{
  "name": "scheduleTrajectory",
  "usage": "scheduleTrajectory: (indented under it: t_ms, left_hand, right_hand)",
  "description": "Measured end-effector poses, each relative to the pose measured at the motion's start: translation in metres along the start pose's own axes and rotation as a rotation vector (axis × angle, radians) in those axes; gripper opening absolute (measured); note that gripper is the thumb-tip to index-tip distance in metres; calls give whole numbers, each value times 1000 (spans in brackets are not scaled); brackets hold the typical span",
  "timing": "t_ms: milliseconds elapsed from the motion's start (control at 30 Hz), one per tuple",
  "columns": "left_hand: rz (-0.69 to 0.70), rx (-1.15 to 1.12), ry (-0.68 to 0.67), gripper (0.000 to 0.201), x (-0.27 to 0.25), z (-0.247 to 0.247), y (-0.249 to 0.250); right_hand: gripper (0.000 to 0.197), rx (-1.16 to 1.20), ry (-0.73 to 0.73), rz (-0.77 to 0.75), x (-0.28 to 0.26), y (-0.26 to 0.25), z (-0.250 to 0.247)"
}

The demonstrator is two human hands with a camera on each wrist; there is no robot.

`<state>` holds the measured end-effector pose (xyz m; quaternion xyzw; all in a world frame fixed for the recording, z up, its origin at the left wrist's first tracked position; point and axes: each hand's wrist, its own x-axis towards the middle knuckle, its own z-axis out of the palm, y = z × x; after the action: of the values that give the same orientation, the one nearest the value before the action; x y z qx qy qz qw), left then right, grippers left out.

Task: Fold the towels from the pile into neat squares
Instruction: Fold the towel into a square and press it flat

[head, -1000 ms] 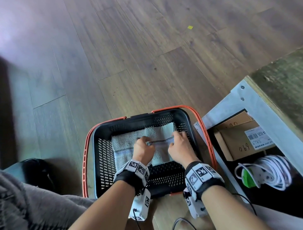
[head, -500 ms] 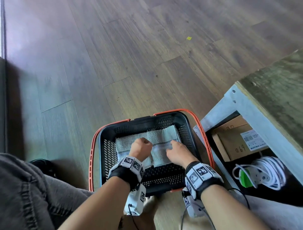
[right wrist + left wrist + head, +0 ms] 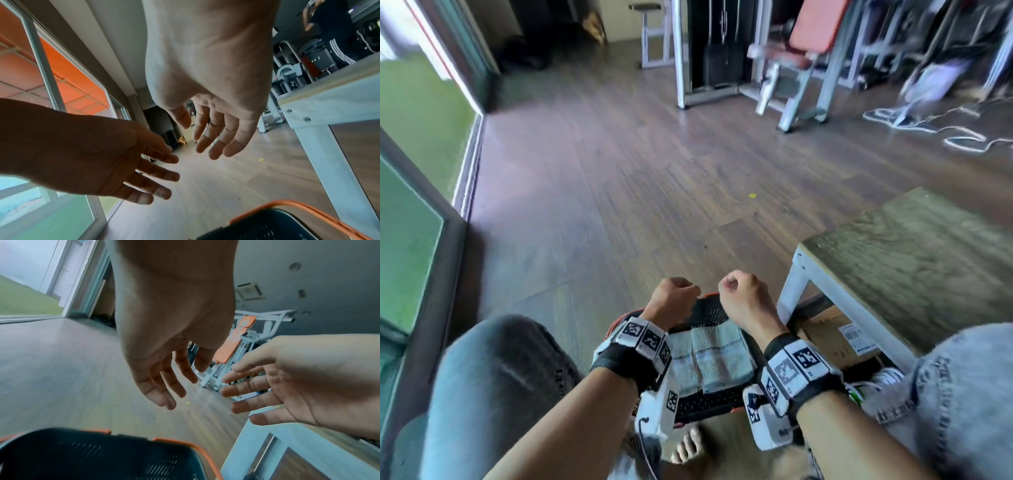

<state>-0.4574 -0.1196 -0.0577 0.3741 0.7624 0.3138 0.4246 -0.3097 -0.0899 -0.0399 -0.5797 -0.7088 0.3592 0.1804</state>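
Observation:
A folded grey-blue towel (image 3: 714, 359) with a dark checked stripe lies flat in the black mesh basket (image 3: 710, 308) with orange handles, on the floor between my knees. Both hands hover above the basket's far rim and hold nothing. My left hand (image 3: 678, 294) and right hand (image 3: 738, 289) are side by side, a small gap between them. The wrist views show the left hand's fingers (image 3: 164, 392) and the right hand's fingers (image 3: 213, 142) loosely extended and relaxed over the basket's far rim (image 3: 107, 433) (image 3: 287, 204).
A low wooden bench (image 3: 914, 260) with a white frame stands at the right, with a cardboard box (image 3: 835, 339) and white cable (image 3: 888, 377) under it. A glass door (image 3: 410, 212) is on the left. Gym machines (image 3: 791, 72) stand far back. My bare foot (image 3: 688, 448) is below the basket.
Both hands have let go of the towel and lifted out of the basket to above its far rim. The head view has tilted up toward the room.

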Motion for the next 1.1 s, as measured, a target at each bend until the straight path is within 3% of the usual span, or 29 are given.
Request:
scheduleTrajectory:
  t_ms: [233,433,667,833,1100]
  left_hand:
    - [223,39,-22,21,-71,-12,63]
    - [345,36,-114,22,-109,9,104]
    - [468,-8,-302,22,-140,70,148]
    - [481,-96,-466,14,-160,119,169]
    - [620,182,-674,18,-174,205,178]
  right_hand:
    - [13,99,233,14,-54,-29,-49]
    - [12,130,370,46,-87,-26,-90]
    - [11,77,588,199,-124,1,-152]
    - [12,28,698,329,-148,33,-187]
    - [12,18,790,557,-189,103,-219]
